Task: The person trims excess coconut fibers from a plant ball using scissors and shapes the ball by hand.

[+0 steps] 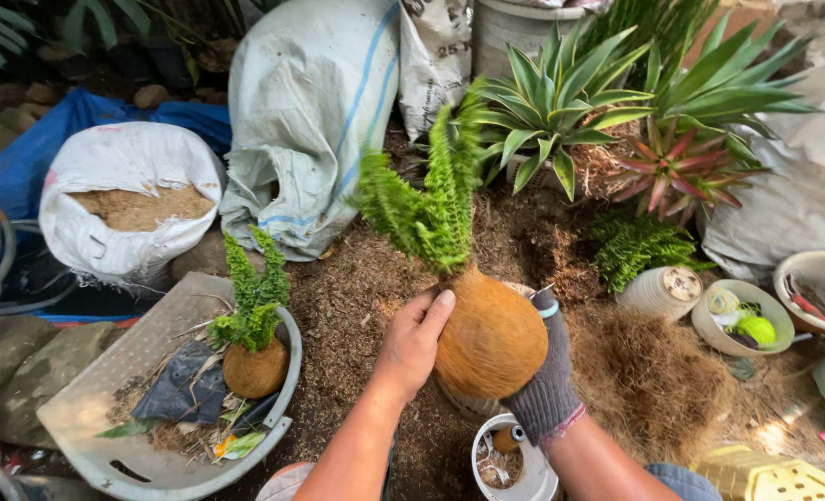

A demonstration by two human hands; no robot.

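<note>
Two hands grip fibre ball; fern blurred, right fingertips hidden.

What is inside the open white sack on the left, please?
The white sack holds brown, sawdust-like material filling it near the rim; anything deeper is covered.

- I see the ground strewn with brown coconut fibre.
- At nine o'clock, an open white sack of sawdust.
- At seven, a grey basket.
- At twelve, a big white sack.
- At three, small pots.
- At six, a white cup.
</note>
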